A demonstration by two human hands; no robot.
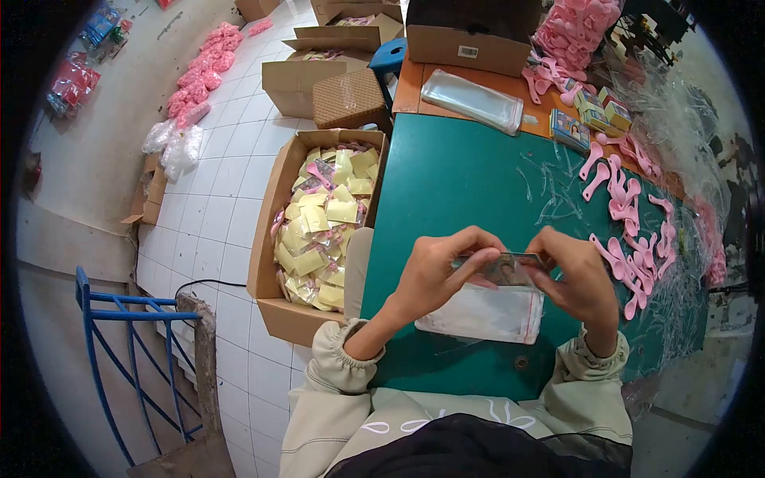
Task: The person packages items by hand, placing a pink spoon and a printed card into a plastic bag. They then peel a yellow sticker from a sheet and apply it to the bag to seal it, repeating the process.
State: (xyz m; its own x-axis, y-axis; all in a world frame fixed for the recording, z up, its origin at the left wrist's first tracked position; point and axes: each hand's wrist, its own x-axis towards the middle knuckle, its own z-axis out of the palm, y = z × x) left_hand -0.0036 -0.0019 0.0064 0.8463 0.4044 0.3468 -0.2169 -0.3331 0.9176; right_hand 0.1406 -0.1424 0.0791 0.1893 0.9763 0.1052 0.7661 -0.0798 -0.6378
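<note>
Between my two hands is a small clear plastic packet [510, 272], with a darker strip along its top edge and a hint of pink inside. My left hand [450, 267] pinches its left end between thumb and fingers. At the other end, my right hand [575, 275] grips the top corner. Just under the packet lies a stack of clear plastic bags [478, 317] on the green table [446, 191]. Pink plastic spoons [633, 267] are strewn to the right of my right hand.
On the left, a cardboard box [267, 255] is full of packets with pale yellow cards. More clear bags [474, 99] and small card stacks [570, 127] sit at the back. Loose plastic film [677, 119] covers the right edge. A blue metal frame [127, 315] stands lower left.
</note>
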